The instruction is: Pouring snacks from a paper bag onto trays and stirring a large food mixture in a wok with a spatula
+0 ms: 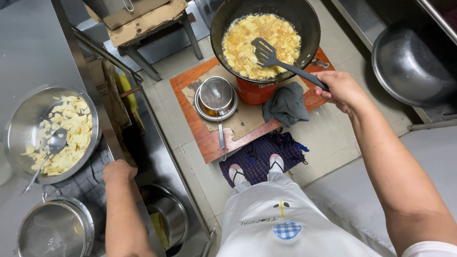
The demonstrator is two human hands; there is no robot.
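My right hand (339, 89) grips the handle of a dark slotted spatula (269, 56), whose blade rests over yellow slices frying in oil in a black wok (310, 28). The wok sits on a red burner (255, 92) on the floor. My left hand (119, 170) is closed and rests on the edge of the steel counter (33, 43), next to a checked cloth (81, 183). Beside it stands a steel bowl (19, 124) of raw pale slices with a ladle (53, 145) lying in it.
A strainer over a small pot (216, 97) and a grey rag (286, 104) lie on a wooden board (209, 138). A large steel basin (409, 66) sits at right, a sieve (54, 228) at lower left, pots under the counter (166, 212), a stool (143, 28) behind.
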